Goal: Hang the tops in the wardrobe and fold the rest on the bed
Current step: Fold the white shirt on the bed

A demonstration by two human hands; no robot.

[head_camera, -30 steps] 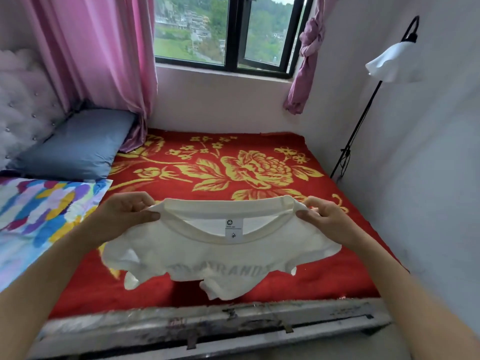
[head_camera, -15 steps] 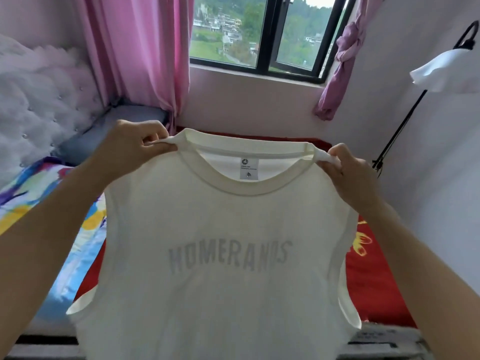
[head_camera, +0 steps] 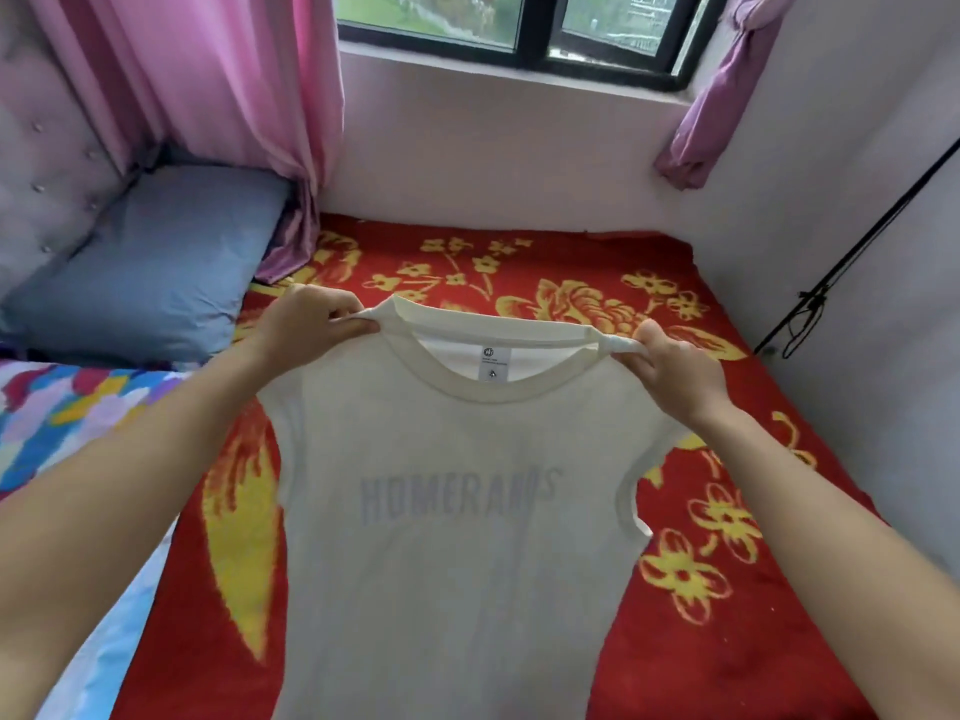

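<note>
A cream sleeveless top (head_camera: 447, 553) with grey lettering across the chest hangs spread out in front of me, above the bed (head_camera: 727, 589) with its red and yellow flowered blanket. My left hand (head_camera: 306, 324) pinches the top's left shoulder strap. My right hand (head_camera: 675, 371) pinches the right shoulder strap. The neck opening with a small label faces me. The top's lower hem runs out of view at the bottom. No wardrobe is in view.
A blue-grey pillow (head_camera: 150, 262) lies at the head of the bed on the left, by a tufted headboard (head_camera: 47, 163). A multicoloured cloth (head_camera: 67, 407) covers the left side. Pink curtains (head_camera: 218, 96) hang beside the window (head_camera: 519, 23). A black lamp stand (head_camera: 831, 283) leans along the right wall.
Both hands lifted the top off the blanket, raised it high until it hung full length, then lowered it somewhat. My view has tilted back down over the bed.
</note>
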